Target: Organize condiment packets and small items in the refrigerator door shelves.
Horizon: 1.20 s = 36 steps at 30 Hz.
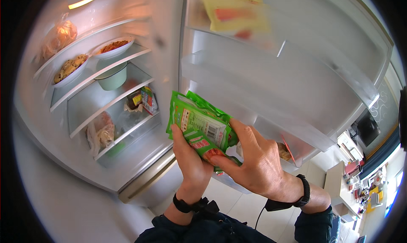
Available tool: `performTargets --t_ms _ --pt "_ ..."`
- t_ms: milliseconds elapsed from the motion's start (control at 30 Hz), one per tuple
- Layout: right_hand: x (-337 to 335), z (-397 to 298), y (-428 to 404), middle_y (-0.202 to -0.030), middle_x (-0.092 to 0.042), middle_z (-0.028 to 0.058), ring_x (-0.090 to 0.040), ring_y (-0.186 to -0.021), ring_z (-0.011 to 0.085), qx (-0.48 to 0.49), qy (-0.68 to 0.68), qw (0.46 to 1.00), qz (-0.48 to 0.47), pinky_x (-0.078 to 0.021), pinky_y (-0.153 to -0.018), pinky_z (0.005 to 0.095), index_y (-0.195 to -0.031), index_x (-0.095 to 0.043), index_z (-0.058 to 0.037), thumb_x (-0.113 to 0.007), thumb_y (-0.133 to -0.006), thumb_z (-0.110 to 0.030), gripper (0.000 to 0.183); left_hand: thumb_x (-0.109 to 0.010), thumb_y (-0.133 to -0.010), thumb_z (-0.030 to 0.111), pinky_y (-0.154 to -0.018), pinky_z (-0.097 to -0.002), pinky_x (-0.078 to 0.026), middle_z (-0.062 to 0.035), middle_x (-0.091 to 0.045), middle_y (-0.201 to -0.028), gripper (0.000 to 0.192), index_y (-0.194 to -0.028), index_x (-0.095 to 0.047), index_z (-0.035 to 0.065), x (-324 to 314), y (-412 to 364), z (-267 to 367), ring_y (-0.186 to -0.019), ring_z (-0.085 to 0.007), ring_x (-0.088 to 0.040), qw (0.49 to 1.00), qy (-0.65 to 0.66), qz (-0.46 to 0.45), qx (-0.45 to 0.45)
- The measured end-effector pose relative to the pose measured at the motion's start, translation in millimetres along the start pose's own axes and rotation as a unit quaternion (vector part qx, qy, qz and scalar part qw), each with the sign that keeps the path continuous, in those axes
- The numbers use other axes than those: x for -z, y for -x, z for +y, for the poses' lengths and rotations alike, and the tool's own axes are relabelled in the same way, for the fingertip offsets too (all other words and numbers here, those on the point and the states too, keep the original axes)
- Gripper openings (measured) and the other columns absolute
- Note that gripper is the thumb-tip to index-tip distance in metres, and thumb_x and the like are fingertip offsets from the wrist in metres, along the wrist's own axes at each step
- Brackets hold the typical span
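Note:
Several green plastic food packets point(203, 125) are stacked in front of the refrigerator's door. My left hand point(190, 160) supports them from the left and below, its thumb against the lower left edge. My right hand point(257, 160) grips their right side, the thumb over the front packet, which has a picture of reddish food on it. Both wrists wear black straps. Behind the packets the refrigerator door point(248, 74) stands open. To their left, on a lower shelf, sit a colourful snack bag point(148, 100) and a dark packet with a yellow label point(136, 100).
Glass shelves hold a plate of reddish food point(113, 46), a dish of speckled food point(70, 69), a pale green bowl point(113, 77) and knotted plastic bags point(60, 39). A yellow packet point(235, 12) fills part of the top door bin. A cluttered table point(337, 185) stands far right.

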State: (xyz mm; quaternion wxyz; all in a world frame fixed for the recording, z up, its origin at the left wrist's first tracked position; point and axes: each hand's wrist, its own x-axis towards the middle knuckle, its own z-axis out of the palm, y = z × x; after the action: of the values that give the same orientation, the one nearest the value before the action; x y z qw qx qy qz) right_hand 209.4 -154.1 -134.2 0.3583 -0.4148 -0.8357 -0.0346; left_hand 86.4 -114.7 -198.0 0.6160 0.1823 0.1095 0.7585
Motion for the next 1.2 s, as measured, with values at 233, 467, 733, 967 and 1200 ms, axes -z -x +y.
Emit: performTargets --t_ms 233,467,733,967,1200 --pt "-8 4 -19 -0.123 -0.049 0.0252 -0.067 -0.079 0.0347 -0.006 -0.054 0.997 -0.052 -0.0558 -0.060 0.0403 -0.134 -0.039 0.0026 -0.074 -0.078 -0.035 0.076 -0.033 -0.100 0.045 -0.084 -0.0363 -0.051 -0.0036 -0.062 -0.109 0.043 -0.120 -0.052 0.0127 7 -4 5 -0.097 -0.0188 -0.062 0.999 0.042 0.015 0.030" --pt "-11 4 -25 -0.115 -0.055 0.0248 -0.066 -0.076 0.0380 0.023 -0.090 0.995 -0.027 -0.0548 -0.059 0.0422 -0.111 -0.053 0.0037 -0.067 -0.085 -0.036 0.050 -0.036 -0.099 0.042 -0.086 -0.0351 -0.050 -0.0032 -0.062 -0.109 0.040 -0.118 -0.054 0.0124 23 -5 1 -0.100 -0.0185 -0.060 0.995 0.055 -0.066 0.050" --pt "-28 2 -23 -0.117 -0.054 0.0266 -0.064 -0.069 0.0377 -0.009 -0.044 0.996 -0.072 -0.0536 -0.055 0.0414 -0.093 -0.053 0.0015 -0.063 -0.080 -0.013 0.022 -0.035 -0.097 0.049 -0.091 -0.0354 -0.049 -0.0042 -0.062 -0.114 0.046 -0.117 -0.056 0.0140 36 -4 6 -0.105 -0.0196 -0.060 0.993 0.084 -0.054 0.064" --pt "-19 -11 -20 -0.129 -0.042 0.0382 -0.066 -0.073 0.0388 0.072 0.009 0.994 -0.084 -0.0543 -0.051 0.0359 -0.108 -0.055 0.0044 -0.071 -0.082 -0.035 0.050 -0.036 -0.100 0.047 -0.086 -0.0338 -0.052 -0.0061 -0.061 -0.114 0.044 -0.123 -0.054 0.0143 43 -21 13 -0.102 -0.0192 -0.061 0.996 0.061 0.008 0.057" --pt "-19 -16 -1 -0.136 -0.031 0.0408 -0.062 -0.095 0.0470 0.007 -0.087 0.995 -0.042 -0.0576 -0.061 0.0389 -0.139 -0.028 0.0070 -0.077 -0.068 -0.052 0.105 -0.043 -0.100 0.038 -0.090 -0.0361 -0.052 -0.0076 -0.056 -0.119 0.043 -0.134 -0.042 0.0124 34 -20 20 -0.104 -0.0203 -0.060 0.987 -0.083 -0.067 -0.123"
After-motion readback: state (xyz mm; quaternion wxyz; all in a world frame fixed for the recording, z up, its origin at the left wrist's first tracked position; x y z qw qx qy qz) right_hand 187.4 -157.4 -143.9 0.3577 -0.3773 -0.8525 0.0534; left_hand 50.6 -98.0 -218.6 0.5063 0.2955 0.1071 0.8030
